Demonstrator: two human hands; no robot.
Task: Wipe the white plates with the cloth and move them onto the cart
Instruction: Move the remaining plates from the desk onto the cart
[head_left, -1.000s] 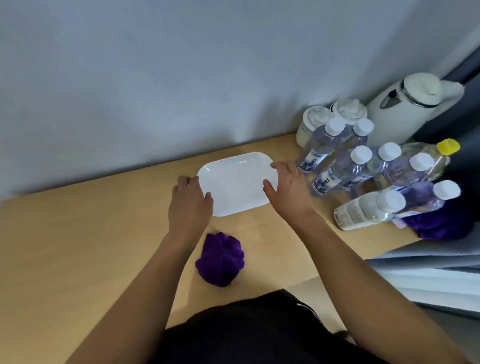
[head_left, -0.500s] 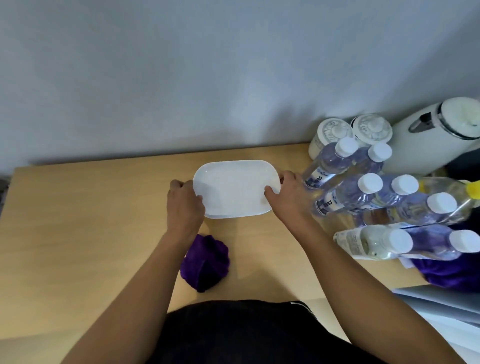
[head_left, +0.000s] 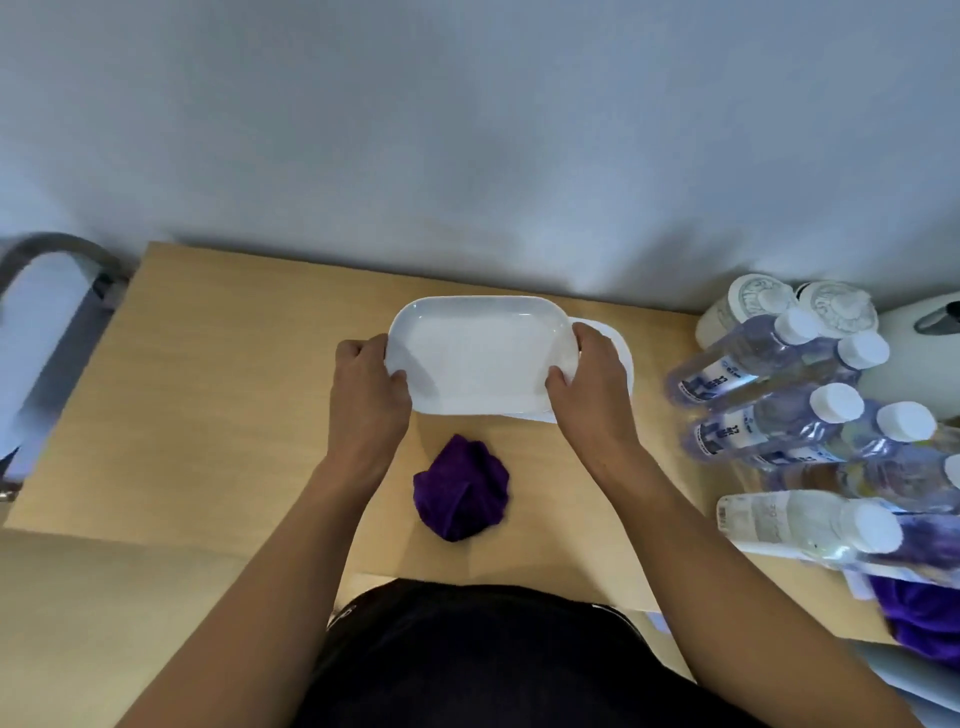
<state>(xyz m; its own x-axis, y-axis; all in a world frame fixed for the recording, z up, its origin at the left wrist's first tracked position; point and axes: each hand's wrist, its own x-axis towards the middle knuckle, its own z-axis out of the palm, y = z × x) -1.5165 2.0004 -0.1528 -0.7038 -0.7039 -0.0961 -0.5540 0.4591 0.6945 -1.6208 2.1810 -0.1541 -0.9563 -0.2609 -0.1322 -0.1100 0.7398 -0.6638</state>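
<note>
A bunch of clear bottles (head_left: 753, 364) with white caps stands at the right side of the table (head_left: 208, 374), and they look full of clear liquid. Behind them are two white tubs with lids (head_left: 758, 304) — what is inside cannot be seen.

The left hand (head_left: 369, 395) and the right hand (head_left: 592, 389) each grip one short end of a white plate (head_left: 478, 353), thumbs curled over its rim. It is over the middle of the table, near the wall. A second plate (head_left: 623, 358) peeks out from under it at the right. A purple cloth (head_left: 460, 493) lies bunched up just in front.

A white kettle (head_left: 914, 364) is cut off at the right edge — and a grey blurry thing (head_left: 47, 322) at the left is hard to make out.
</note>
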